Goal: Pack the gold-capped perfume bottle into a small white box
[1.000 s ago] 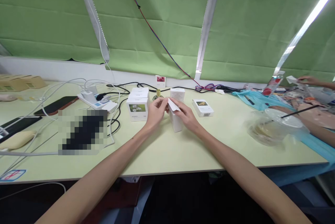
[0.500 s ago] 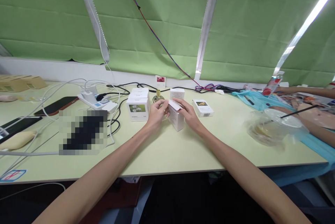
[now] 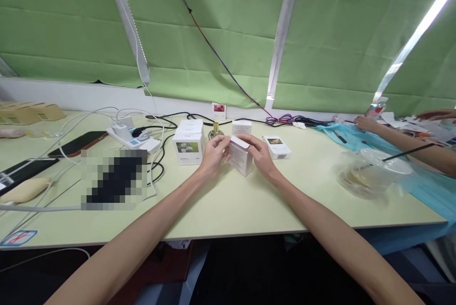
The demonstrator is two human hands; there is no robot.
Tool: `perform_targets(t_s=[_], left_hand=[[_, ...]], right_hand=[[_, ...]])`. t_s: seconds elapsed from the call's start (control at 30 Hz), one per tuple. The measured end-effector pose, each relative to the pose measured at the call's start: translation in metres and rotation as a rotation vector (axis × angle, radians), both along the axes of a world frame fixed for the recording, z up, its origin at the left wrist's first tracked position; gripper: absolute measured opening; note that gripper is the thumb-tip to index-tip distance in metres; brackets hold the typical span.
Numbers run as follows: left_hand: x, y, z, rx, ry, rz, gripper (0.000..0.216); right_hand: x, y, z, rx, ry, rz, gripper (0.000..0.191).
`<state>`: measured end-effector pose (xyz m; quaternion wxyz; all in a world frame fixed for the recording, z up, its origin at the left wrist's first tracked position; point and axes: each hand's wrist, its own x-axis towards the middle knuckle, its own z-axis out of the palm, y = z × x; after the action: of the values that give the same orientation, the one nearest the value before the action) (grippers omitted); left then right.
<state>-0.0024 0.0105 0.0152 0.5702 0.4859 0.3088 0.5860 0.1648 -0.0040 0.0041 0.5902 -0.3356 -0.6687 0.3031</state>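
"Left hand (image 3: 213, 155): how is it posed?"
"Reached forward and curled, with the white box (image 3: 241, 160) pinched at its upper left corner; by the right hand (image 3: 259, 152), its upper right edge is gripped."
"And any writing?"
"Small print is seen on the box, held between both hands above the bench (image 3: 228, 214); it cannot be read."

Bright light glares through the slanted gap (image 3: 420, 32), upper right.

Left hand (image 3: 213, 154), right hand (image 3: 261, 155), white box (image 3: 241, 159) held between
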Motion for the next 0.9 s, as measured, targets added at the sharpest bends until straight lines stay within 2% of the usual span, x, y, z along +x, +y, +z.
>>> perform_targets(t_s=[0.9], left_hand=[[-0.0045, 0.0022, 0.0004, 0.017, -0.007, -0.053, 0.04]], right_hand=[[-0.0002, -0.0012, 0.0001, -0.045, 0.034, -0.01, 0.036]])
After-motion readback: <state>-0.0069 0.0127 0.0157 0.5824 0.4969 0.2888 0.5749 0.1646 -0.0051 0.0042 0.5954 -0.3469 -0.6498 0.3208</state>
